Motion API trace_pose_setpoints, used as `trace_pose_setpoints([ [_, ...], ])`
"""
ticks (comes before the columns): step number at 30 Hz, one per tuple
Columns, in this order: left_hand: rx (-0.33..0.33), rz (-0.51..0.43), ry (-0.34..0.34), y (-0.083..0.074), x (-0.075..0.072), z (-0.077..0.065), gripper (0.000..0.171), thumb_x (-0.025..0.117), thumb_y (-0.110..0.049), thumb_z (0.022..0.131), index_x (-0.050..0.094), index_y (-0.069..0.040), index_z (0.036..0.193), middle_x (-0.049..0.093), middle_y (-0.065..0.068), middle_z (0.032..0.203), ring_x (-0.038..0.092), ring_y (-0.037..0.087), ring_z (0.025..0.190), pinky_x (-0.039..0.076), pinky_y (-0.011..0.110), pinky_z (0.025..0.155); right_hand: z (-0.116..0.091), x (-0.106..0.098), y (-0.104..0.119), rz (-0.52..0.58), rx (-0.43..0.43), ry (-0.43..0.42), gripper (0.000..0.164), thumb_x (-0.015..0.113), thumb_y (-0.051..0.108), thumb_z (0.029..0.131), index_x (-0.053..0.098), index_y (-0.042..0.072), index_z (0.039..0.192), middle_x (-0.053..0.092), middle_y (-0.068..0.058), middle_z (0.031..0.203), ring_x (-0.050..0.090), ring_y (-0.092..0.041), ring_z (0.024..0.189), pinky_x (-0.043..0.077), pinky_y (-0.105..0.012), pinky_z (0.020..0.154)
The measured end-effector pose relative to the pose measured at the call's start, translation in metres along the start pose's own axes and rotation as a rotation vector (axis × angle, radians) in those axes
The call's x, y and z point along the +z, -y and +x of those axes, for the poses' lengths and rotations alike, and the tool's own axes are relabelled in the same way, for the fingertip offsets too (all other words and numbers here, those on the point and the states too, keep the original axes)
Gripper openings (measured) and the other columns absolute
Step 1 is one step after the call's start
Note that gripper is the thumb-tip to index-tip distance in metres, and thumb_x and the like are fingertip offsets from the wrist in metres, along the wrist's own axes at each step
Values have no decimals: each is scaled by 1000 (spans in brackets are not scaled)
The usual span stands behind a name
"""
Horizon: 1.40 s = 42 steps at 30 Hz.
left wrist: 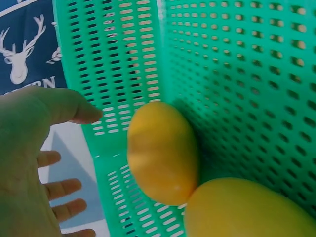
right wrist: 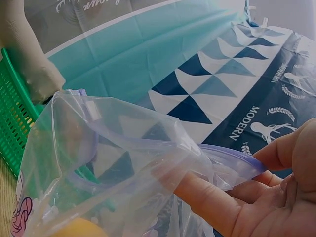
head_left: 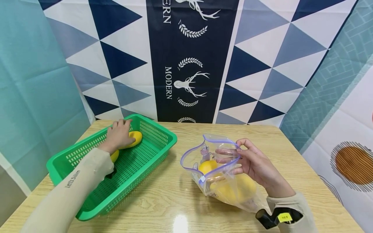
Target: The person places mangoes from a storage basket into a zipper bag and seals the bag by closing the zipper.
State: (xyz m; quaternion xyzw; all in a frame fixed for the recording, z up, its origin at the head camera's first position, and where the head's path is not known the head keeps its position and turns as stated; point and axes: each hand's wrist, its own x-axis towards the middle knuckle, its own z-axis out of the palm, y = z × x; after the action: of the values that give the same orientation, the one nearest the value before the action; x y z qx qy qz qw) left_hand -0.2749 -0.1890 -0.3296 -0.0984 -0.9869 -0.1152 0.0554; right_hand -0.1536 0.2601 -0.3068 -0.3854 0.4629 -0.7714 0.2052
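My left hand (head_left: 118, 134) is over the green plastic basket (head_left: 170, 139), beside a yellow mango (head_left: 136, 138) that it overlaps in the head view. The left wrist view shows its thumb and fingers spread apart, with a mango (left wrist: 163, 153) lying clear of them. A second mango (left wrist: 247, 212) touches that one. On the right, my right hand (head_left: 257, 165) pinches the purple zip rim of a clear zip bag (head_left: 201, 184) between thumb and finger, other fingers reaching inside its mouth. The bag's mouth gapes, and yellow mangoes (head_left: 233, 191) lie inside.
Basket and bag both stand on a light wooden table (head_left: 163, 200), with bare wood between them. A patterned cloth (head_left: 186, 106) hangs behind the table's far edge. A black device (head_left: 271, 218) is strapped to my right wrist.
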Motion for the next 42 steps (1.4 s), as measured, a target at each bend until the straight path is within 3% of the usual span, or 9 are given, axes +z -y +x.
trace_pose_setpoints([
  [6, -49, -2, 69, 1, 9, -2, 84, 67, -27, 91, 20, 8, 152, 26, 40, 145, 25, 59, 131, 27, 72, 101, 0, 0, 0, 1, -2, 5, 30, 11, -1, 107, 39, 7, 118, 55, -21, 139, 59, -36, 120, 56, -37, 84],
  [15, -92, 34, 120, 6, 20, -3, 79, 63, -24, 91, 23, 10, 150, 23, 43, 146, 23, 60, 133, 25, 73, 103, 0, 0, 0, 11, -3, 8, 31, 11, -1, 107, 39, 7, 118, 55, -22, 140, 59, -36, 120, 56, -37, 84],
  [20, -63, 64, 122, 11, 25, -5, 74, 67, -19, 89, 30, 9, 147, 33, 42, 139, 28, 60, 130, 33, 72, 97, 1, 0, 0, 6, -3, 11, 31, 11, -1, 107, 38, 7, 119, 55, -22, 140, 59, -37, 121, 56, -37, 84],
  [24, -45, 80, 122, 14, 29, -5, 73, 69, -14, 88, 31, 9, 146, 36, 41, 137, 31, 59, 128, 32, 71, 100, 1, 0, 0, 3, -2, 14, 31, 11, -1, 106, 38, 7, 119, 54, -22, 140, 59, -36, 121, 55, -37, 84],
  [30, -17, 87, 100, 18, 35, -4, 65, 62, -3, 90, 32, 10, 146, 38, 40, 133, 35, 58, 124, 32, 71, 99, 1, 0, 0, -4, 4, 10, 31, 11, -1, 106, 38, 7, 119, 55, -21, 140, 59, -36, 120, 56, -38, 84],
  [36, 4, 79, 101, 18, 30, -2, 62, 65, -5, 89, 36, 10, 143, 42, 40, 129, 39, 57, 121, 39, 68, 94, 1, 0, 0, -9, 17, -2, 31, 12, -1, 107, 39, 7, 118, 56, -21, 139, 60, -36, 120, 56, -38, 84],
  [42, 42, -12, 59, 21, 21, -1, 64, 72, -10, 86, 42, 11, 138, 46, 40, 124, 46, 55, 112, 46, 65, 85, 0, -1, -1, -4, 16, 1, 31, 12, -1, 107, 40, 7, 118, 56, -21, 139, 60, -35, 119, 56, -37, 84],
])
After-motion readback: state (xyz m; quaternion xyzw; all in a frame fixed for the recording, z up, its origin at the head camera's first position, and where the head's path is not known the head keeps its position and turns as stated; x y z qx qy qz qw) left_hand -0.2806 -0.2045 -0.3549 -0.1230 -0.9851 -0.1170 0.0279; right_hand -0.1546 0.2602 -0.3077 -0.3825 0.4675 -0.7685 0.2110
